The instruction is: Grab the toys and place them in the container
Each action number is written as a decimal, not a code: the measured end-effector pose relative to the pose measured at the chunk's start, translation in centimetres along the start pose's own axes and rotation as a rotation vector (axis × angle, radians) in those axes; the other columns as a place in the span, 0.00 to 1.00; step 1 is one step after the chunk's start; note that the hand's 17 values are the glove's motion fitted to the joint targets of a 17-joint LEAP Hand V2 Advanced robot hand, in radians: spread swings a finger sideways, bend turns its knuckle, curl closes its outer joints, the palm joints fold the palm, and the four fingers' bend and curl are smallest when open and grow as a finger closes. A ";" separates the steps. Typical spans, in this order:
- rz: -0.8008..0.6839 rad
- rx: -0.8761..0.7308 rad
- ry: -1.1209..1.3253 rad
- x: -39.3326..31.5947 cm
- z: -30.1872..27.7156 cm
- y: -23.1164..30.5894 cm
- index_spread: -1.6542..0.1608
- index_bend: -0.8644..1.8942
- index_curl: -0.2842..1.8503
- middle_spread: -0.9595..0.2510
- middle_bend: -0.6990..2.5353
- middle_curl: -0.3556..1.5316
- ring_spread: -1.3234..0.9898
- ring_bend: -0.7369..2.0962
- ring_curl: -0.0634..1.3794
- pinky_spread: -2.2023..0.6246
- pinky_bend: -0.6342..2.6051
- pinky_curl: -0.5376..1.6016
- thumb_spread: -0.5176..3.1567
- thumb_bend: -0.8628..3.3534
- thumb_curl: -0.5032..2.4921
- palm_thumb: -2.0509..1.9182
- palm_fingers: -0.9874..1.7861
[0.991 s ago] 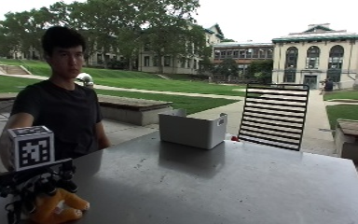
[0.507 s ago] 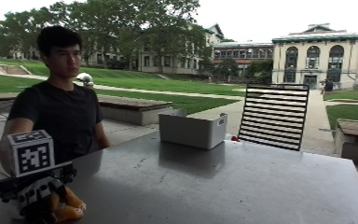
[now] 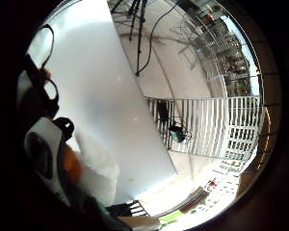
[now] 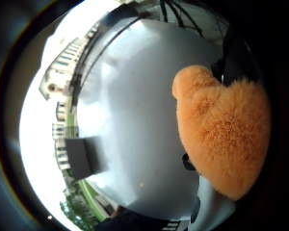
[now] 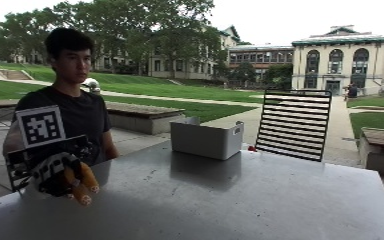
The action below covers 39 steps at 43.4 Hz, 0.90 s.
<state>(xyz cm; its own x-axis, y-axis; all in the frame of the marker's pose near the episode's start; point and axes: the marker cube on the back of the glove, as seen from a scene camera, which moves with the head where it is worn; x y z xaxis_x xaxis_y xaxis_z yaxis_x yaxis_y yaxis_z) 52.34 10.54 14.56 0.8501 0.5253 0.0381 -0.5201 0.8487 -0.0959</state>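
orange plush in our grasp, bin across the table

we take the white container [image 5: 206, 139] as our landmark: it stands on the far part of the grey table [image 5: 245, 200], just in front of the black slatted chair back [image 5: 293, 124], with its open top up so a toy can be dropped in from above.

our gloved right hand [image 5: 57, 172] is well apart from the container, above the near corner of the table on the side where the person sits. its fingers are curled around an orange plush toy [image 5: 80, 181]; from the outside view, two orange limbs hang below the hand, clear of the table top. we judge the toy is carried, not resting, since shadow shows under it and nothing supports it.

the thumb side palm view shows the fuzzy orange toy [image 4: 221, 134] pressed close against the palm, with the container [image 4: 84, 156] small and distant across the bare table surface. the little finger side palm view shows only a sliver of orange [image 3: 72, 166] beside the glove's strap, plus the table's edge and the chair slats.

we read the grasp as a whole-hand wrap: soft plush gives under fingers, so enclosing it keeps it from slipping out during the carry. the remaining move is a long reach across to the container, then release over its opening. a small red thing [image 5: 251, 148] lies just beside the container; we cannot tell what it is.
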 end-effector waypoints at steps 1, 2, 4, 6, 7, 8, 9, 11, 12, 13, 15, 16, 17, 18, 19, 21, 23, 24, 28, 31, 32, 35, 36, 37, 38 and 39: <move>0.001 0.037 -0.012 -0.6 -0.8 -0.3 0.76 0.51 0.43 0.55 0.51 0.42 0.40 0.67 0.37 0.62 0.46 0.38 0.32 0.27 0.39 0.71 0.76; 0.003 0.082 -0.026 -1.3 -1.6 -0.7 0.76 0.50 0.43 0.54 0.49 0.42 0.40 0.67 0.37 0.62 0.47 0.39 0.32 0.26 0.39 0.71 0.73; 0.007 0.149 -0.054 -2.8 -3.3 -1.2 0.76 0.49 0.44 0.53 0.48 0.42 0.40 0.67 0.38 0.62 0.48 0.40 0.31 0.26 0.39 0.70 0.72; -0.005 0.166 -0.074 -4.4 -5.1 -1.1 0.75 0.48 0.44 0.52 0.48 0.41 0.40 0.67 0.38 0.62 0.48 0.40 0.31 0.26 0.40 0.70 0.71; -0.013 0.175 -0.080 -5.2 -6.0 -1.1 0.75 0.48 0.45 0.51 0.47 0.41 0.39 0.67 0.38 0.62 0.49 0.40 0.31 0.26 0.40 0.70 0.71; -0.020 0.189 -0.083 -5.9 -6.8 -1.2 0.75 0.47 0.45 0.51 0.47 0.41 0.39 0.67 0.38 0.62 0.49 0.41 0.31 0.26 0.40 0.70 0.71; -0.022 0.204 -0.085 -6.6 -7.4 -1.3 0.74 0.47 0.45 0.50 0.47 0.41 0.39 0.67 0.38 0.62 0.49 0.41 0.31 0.26 0.40 0.70 0.71; -0.021 0.226 -0.090 -7.8 -8.5 -1.4 0.74 0.46 0.46 0.50 0.46 0.42 0.39 0.67 0.38 0.62 0.49 0.41 0.31 0.25 0.41 0.70 0.71; -0.023 0.229 -0.093 -8.6 -9.1 -1.4 0.74 0.46 0.46 0.50 0.46 0.41 0.39 0.67 0.38 0.62 0.49 0.41 0.31 0.25 0.41 0.70 0.70; -0.030 0.226 -0.098 -9.7 -9.8 -1.3 0.73 0.45 0.46 0.49 0.46 0.42 0.39 0.67 0.38 0.62 0.49 0.41 0.32 0.25 0.41 0.70 0.70; -0.049 0.209 -0.107 -11.9 -11.2 -0.9 0.73 0.44 0.47 0.49 0.45 0.42 0.39 0.67 0.38 0.62 0.49 0.41 0.32 0.25 0.41 0.70 0.70; -0.059 0.198 -0.110 -12.9 -11.8 -0.8 0.73 0.44 0.47 0.48 0.45 0.42 0.39 0.67 0.38 0.62 0.49 0.41 0.32 0.25 0.41 0.70 0.70; -0.069 0.190 -0.110 -13.9 -12.3 -0.6 0.73 0.44 0.48 0.48 0.45 0.42 0.39 0.67 0.38 0.62 0.49 0.41 0.32 0.25 0.42 0.70 0.71; -0.079 0.184 -0.107 -14.8 -12.7 -0.5 0.72 0.43 0.48 0.48 0.45 0.42 0.39 0.67 0.37 0.62 0.49 0.41 0.32 0.25 0.42 0.70 0.70; -0.089 0.179 -0.103 -15.8 -13.1 -0.4 0.72 0.43 0.48 0.47 0.45 0.42 0.39 0.67 0.37 0.62 0.49 0.41 0.32 0.25 0.42 0.70 0.71; -0.103 0.174 -0.089 -18.0 -13.8 -0.1 0.72 0.42 0.49 0.47 0.44 0.42 0.39 0.67 0.37 0.62 0.49 0.42 0.32 0.25 0.42 0.70 0.71; -0.113 0.176 -0.072 -20.3 -14.4 0.2 0.71 0.42 0.50 0.47 0.44 0.42 0.39 0.67 0.37 0.62 0.49 0.42 0.32 0.25 0.43 0.70 0.71; -0.119 0.176 -0.065 -21.4 -14.6 0.4 0.71 0.41 0.50 0.46 0.44 0.43 0.39 0.67 0.37 0.62 0.49 0.42 0.32 0.25 0.43 0.70 0.71; -0.161 0.150 -0.056 -26.0 -15.3 1.5 0.70 0.40 0.52 0.46 0.43 0.43 0.38 0.66 0.37 0.62 0.49 0.42 0.32 0.25 0.44 0.70 0.70; -0.183 0.141 -0.053 -29.7 -15.7 2.5 0.70 0.39 0.53 0.45 0.43 0.43 0.38 0.66 0.37 0.62 0.49 0.42 0.32 0.25 0.44 0.70 0.71; -0.190 0.141 -0.051 -30.7 -15.8 2.7 0.70 0.39 0.54 0.45 0.43 0.44 0.38 0.66 0.37 0.62 0.49 0.42 0.32 0.25 0.44 0.70 0.71; -0.217 0.139 -0.045 -33.5 -16.1 3.4 0.69 0.38 0.55 0.45 0.42 0.44 0.38 0.66 0.37 0.62 0.49 0.42 0.32 0.25 0.45 0.70 0.71; -0.231 0.140 -0.043 -34.5 -16.2 3.7 0.69 0.38 0.55 0.45 0.42 0.44 0.38 0.66 0.37 0.62 0.49 0.42 0.32 0.25 0.45 0.70 0.71; -0.246 0.142 -0.041 -35.6 -16.3 4.0 0.69 0.38 0.56 0.44 0.42 0.44 0.38 0.66 0.37 0.62 0.49 0.42 0.33 0.25 0.45 0.70 0.71; -0.263 0.144 -0.041 -36.7 -16.4 4.4 0.69 0.37 0.56 0.44 0.42 0.44 0.38 0.66 0.37 0.62 0.49 0.42 0.33 0.25 0.45 0.70 0.71; -0.280 0.145 -0.041 -37.8 -16.5 4.7 0.68 0.37 0.56 0.44 0.42 0.44 0.38 0.66 0.37 0.62 0.49 0.42 0.33 0.24 0.45 0.70 0.71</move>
<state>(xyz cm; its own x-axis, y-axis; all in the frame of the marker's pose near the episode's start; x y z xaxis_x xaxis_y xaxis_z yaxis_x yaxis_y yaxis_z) 19.11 -6.37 -3.77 0.9593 0.2697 0.0838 -0.2755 0.9590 0.0670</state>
